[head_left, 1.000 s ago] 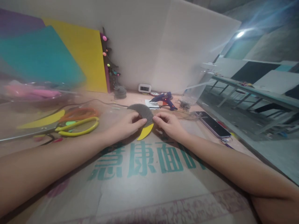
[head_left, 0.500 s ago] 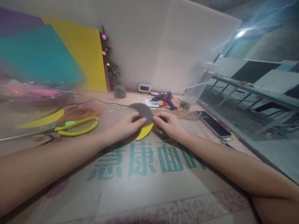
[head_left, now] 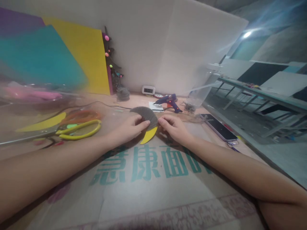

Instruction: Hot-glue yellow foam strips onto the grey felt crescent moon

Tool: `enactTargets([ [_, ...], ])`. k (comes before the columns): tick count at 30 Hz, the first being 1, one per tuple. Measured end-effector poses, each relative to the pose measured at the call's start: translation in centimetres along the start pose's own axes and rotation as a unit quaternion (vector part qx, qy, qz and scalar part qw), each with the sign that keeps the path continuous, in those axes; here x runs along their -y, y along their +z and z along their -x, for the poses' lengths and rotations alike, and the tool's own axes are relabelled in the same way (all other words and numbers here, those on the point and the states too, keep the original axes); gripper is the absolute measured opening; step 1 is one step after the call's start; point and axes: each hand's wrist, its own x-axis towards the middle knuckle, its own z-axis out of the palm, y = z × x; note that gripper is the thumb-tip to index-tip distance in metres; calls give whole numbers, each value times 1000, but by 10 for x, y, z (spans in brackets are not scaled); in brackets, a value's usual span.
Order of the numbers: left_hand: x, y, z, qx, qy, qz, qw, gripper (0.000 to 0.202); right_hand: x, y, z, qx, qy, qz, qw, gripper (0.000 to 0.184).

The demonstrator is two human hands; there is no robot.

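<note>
My left hand and my right hand meet at the middle of the table. Both pinch a curved grey piece of sheet, each at one side. Under the grey piece lies a yellow crescent-shaped piece, its lower tip sticking out towards me between my hands. Both forearms rest on a flattened cardboard sheet printed with large green characters.
Yellow-handled scissors and orange-handled scissors lie at the left by a yellow offcut. A blue glue gun, a small clock, a phone and coloured sheets stand behind and beside.
</note>
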Motion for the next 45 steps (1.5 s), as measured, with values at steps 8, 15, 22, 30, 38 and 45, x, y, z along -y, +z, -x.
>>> enactTargets([
  [8,-2,-1,1,-8,-4,-24,1000,40,-4,2,0,0,2,0,1000,23],
  [15,-1,0,1,-2,-15,-11,1000,40,-2,1,0,3,-5,9,1000,24],
  [22,-1,0,0,-2,-10,-17,1000,40,-3,1,0,0,-8,8,1000,23],
  [30,-1,0,0,-9,-3,-24,1000,40,-1,2,1,-3,-1,19,1000,23],
  [38,0,0,-1,-2,-9,-14,1000,40,-3,1,0,-3,-2,11,1000,27],
  [45,-4,-1,1,-8,-8,-9,1000,38,-1,0,0,-8,-3,19,1000,30],
])
